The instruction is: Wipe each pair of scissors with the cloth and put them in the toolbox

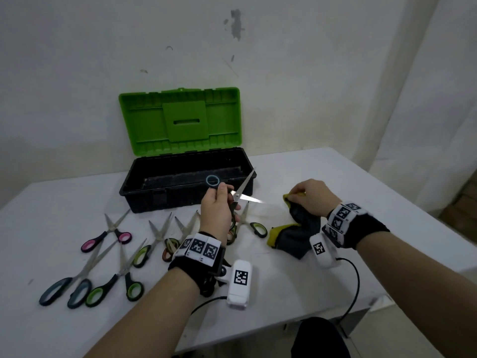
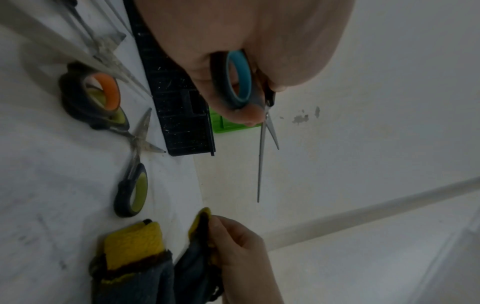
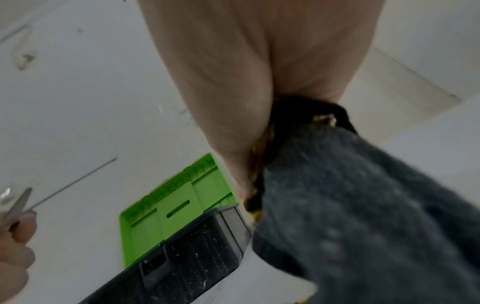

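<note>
Above table, L hand [image 1: 218, 210] grips blue-handled scissors [image 1: 238, 193]; R hand [image 1: 313, 196] pinches cloth [image 1: 299, 228].

An open toolbox [image 1: 144, 192] stands at the back of the desk [image 1: 296, 285], its green lid [image 1: 180, 117] raised against the wall — the black tub lies open from above and from the front. Before it, loose scissors [image 1: 113, 257] crowd the left half of the desk, blades pointing toward the box, with narrow bare strips between them. The left hand [image 1: 218, 210] holds blue-handled scissors [image 1: 233, 195] just above the tub's front rim, their open blades jutting right toward the right hand [image 1: 309, 197] and its cloth [image 1: 291, 239] — a short gap separates them. The desk's near edge and far right side lie bare.
</note>
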`<state>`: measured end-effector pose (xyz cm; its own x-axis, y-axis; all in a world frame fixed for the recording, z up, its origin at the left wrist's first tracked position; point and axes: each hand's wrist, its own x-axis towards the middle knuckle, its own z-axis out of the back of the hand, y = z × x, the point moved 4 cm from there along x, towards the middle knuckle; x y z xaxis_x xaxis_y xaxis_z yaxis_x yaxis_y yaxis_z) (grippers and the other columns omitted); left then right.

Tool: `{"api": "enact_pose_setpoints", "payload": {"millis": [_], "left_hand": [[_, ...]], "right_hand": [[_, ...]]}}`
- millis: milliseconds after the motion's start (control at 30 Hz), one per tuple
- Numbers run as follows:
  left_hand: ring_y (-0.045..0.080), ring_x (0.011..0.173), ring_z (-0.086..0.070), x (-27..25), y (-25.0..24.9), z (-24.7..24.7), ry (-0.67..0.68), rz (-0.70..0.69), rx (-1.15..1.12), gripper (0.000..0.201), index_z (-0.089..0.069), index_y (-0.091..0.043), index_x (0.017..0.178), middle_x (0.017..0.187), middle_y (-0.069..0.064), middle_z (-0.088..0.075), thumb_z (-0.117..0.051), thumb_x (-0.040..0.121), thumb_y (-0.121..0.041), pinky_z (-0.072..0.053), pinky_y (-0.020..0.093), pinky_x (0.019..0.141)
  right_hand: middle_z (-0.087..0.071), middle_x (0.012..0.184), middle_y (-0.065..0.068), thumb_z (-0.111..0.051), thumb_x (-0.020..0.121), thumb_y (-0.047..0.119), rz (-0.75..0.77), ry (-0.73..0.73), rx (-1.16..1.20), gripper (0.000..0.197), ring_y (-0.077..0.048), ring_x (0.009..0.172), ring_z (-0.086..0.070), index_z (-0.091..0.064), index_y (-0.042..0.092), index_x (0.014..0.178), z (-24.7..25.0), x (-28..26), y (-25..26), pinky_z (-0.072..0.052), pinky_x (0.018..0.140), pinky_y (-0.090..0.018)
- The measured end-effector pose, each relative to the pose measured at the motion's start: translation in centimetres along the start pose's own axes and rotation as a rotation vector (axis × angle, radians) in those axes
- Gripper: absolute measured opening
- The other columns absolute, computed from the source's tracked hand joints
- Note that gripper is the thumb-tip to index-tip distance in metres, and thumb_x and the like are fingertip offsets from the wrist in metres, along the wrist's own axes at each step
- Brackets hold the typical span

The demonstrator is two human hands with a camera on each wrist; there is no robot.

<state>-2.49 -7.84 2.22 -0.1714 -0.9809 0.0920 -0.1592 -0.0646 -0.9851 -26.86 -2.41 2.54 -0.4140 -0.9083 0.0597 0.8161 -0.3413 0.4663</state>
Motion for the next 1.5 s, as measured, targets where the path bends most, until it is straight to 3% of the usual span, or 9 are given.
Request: {"api": "enact_pose_setpoints", "payload": {"millis": [200,300,400,500,633,733,933,1100,1500], "left_hand": [[0.013,0.059,-0.056,0.4,1.1,-0.6,-0.02,0.099,-0.085,0.028,-0.059,-0.01,0.098,0.078,0.006,-0.054,-0.038,0.107,-0.026,-0.045,0.024,0.042],[0.016,0.064,-0.058,0.5,1.7,-0.8,-0.049,0.181,-0.174,0.028,-0.06,-0.01,0.098,0.08,0.006,-0.058,-0.042,0.106,-0.029,-0.047,0.026,0.048],[0.02,0.082,-0.067,1.0,2.2,-0.8,-0.075,0.242,-0.198,0.029,-0.065,-0.014,0.098,0.095,0.008,-0.069,-0.047,0.104,-0.036,-0.057,0.035,0.074],[0.024,0.098,-0.069,1.1,1.9,-1.3,-0.043,0.292,-0.271,0.026,-0.066,-0.017,0.101,0.103,0.005,-0.072,-0.049,0.102,-0.037,-0.055,0.045,0.093],[0.015,0.086,-0.062,0.3,0.8,-2.1,0.035,0.341,-0.424,0.021,-0.065,-0.017,0.104,0.092,0.0,-0.069,-0.051,0.103,-0.033,-0.054,0.034,0.071],[0.012,0.082,-0.059,0.4,0.6,-1.5,0.047,0.324,-0.432,0.017,-0.068,-0.019,0.104,0.093,-0.002,-0.072,-0.055,0.1,-0.03,-0.049,0.029,0.074],[0.008,0.069,-0.057,2.5,-0.2,3.5,-0.095,0.193,-0.285,0.014,-0.072,-0.016,0.097,0.087,-0.002,-0.069,-0.06,0.098,-0.022,-0.046,0.02,0.058],[0.008,0.072,-0.063,3.0,-1.0,5.8,0.077,0.093,-0.016,0.014,-0.071,-0.015,0.106,0.09,0.005,-0.073,-0.064,0.095,-0.011,-0.052,0.02,0.069],[0.013,0.069,-0.064,3.0,-0.2,6.5,0.084,0.244,-0.153,0.006,-0.068,-0.005,0.096,0.082,0.008,-0.071,-0.066,0.091,-0.003,-0.053,0.021,0.063]], "right_hand": [[-0.051,0.138,0.001,-0.059,0.092,0.042,0.071,0.266,-0.097,0.041,-0.02,0.125,-0.047,-0.056,0.027,0.13,-2.1,-1.0,0.3,-0.034,0.1,-0.027],[-0.043,0.146,0.004,-0.053,0.094,0.046,0.1,0.248,-0.15,0.044,-0.02,0.131,-0.042,-0.051,0.03,0.135,-2.0,-1.7,1.4,-0.029,0.11,-0.035],[-0.053,0.136,0.01,-0.049,0.094,0.053,0.154,0.138,-0.124,0.042,-0.016,0.125,-0.048,-0.057,0.031,0.129,-1.2,-3.1,4.0,-0.027,0.108,-0.04],[-0.069,0.108,0.012,-0.052,0.089,0.06,0.204,0.131,0.173,0.04,-0.011,0.099,-0.062,-0.07,0.03,0.107,-1.0,-4.5,6.9,-0.047,0.091,-0.033],[-0.074,0.085,-0.002,-0.065,0.09,0.039,0.198,0.188,0.479,0.026,-0.017,0.075,-0.069,-0.073,0.014,0.095,-1.8,-5.0,9.5,-0.049,0.062,-0.019],[-0.073,0.081,-0.009,-0.066,0.091,0.021,0.154,0.196,0.634,0.015,-0.016,0.064,-0.067,-0.068,0.006,0.092,-2.5,-4.7,10.1,-0.042,0.051,-0.015],[-0.068,0.075,-0.007,-0.065,0.092,0.016,0.103,0.162,0.772,0.015,-0.016,0.061,-0.067,-0.067,0.002,0.098,-2.7,-3.6,11.0,-0.046,0.052,-0.019],[-0.066,0.078,-0.008,-0.066,0.091,0.016,0.09,0.132,0.824,0.007,-0.016,0.059,-0.067,-0.066,0.01,0.087,-3.2,-2.2,12.5,-0.045,0.054,-0.021],[-0.069,0.093,-0.019,-0.069,0.089,0.013,0.043,-0.003,0.885,0.021,-0.021,0.058,-0.066,-0.062,0.001,0.105,-5.6,-1.7,15.9,-0.045,0.045,-0.018]]}}
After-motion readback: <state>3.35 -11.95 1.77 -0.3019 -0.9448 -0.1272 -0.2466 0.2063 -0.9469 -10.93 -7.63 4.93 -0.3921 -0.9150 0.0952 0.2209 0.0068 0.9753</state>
